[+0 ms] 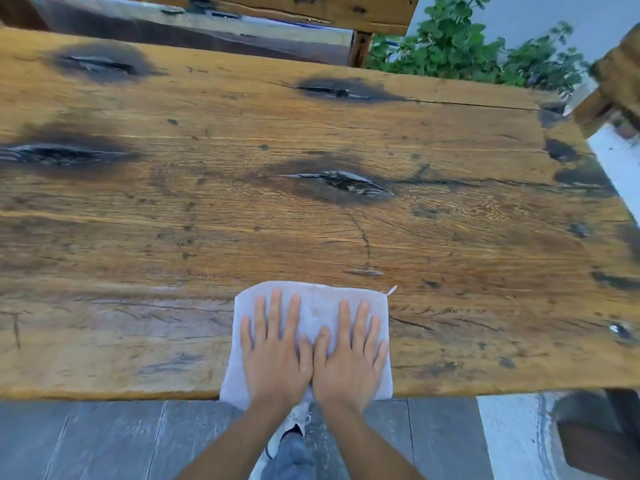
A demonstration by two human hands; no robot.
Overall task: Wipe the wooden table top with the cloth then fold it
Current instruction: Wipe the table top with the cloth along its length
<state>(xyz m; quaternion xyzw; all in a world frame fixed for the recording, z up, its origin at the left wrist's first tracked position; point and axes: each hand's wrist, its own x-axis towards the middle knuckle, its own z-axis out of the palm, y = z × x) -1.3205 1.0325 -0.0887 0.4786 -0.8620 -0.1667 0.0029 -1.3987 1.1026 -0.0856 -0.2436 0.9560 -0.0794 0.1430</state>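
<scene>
- The cloth (311, 327) lies flat at the near edge of the surface (311, 220), a pale rectangle that looks folded over already; its near edge reaches the rim and hangs slightly past it.
- A small tag or loose thread sticks out at the far right corner of the cloth.
- My left hand (275, 355) is spread open, palm down on the left half of the cloth — fingers splayed, gripping nothing, just pressing.
- My right hand (349, 358) lies the same way on the right half, open and flat, its thumb touching the left thumb over the middle of the cloth.
- I judge both palms are laid this way to pin the cloth against the wood, either to push it across the boards or to flatten a fold; I cannot tell which from this one view.
- Around the cloth the wood is bare, with dark knots and cracks scattered across it, the nearest big knot (339, 183) well beyond my fingertips.
- Nothing else sits on the surface, so a push forward or sideways would meet no obstacle — only rough grain that might snag the fabric.
- Past the far edge there is another wooden piece (311, 10) and some green plants (467, 46).
- Below the near edge I see grey floor tiles (104, 441) and my shoe (291, 434).
</scene>
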